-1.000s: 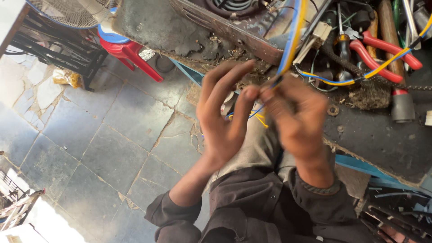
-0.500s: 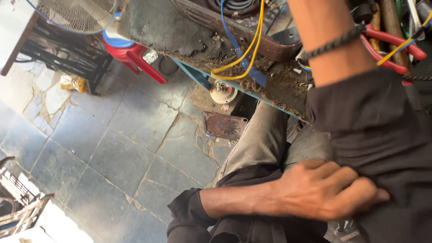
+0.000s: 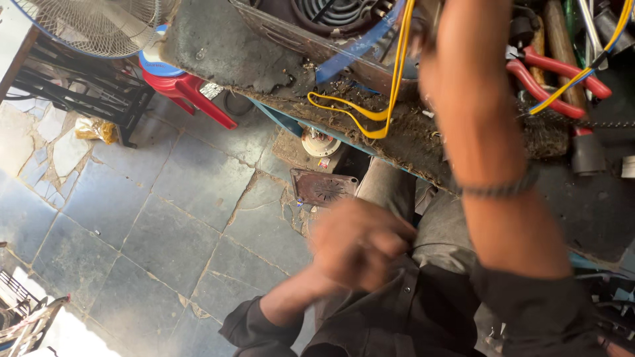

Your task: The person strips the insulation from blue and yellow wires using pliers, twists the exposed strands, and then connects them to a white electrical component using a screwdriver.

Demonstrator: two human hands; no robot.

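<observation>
Roughly centre, blurred left hand [image 3: 360, 246] over lap, grip unclear, right hand [image 3: 433, 46] up at workbench [image 3: 218, 56] by yellow wire [image 3: 390, 99], grip hidden, red pliers [image 3: 552, 76] nr forearm.

Left hand [image 3: 360, 248] motion-blurred; right hand cut off at top edge.

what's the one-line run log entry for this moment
left hand: blurred, at lap | right hand: hidden, arm up at cluttered dirty workbench | nearby: looped yellow wire
</observation>
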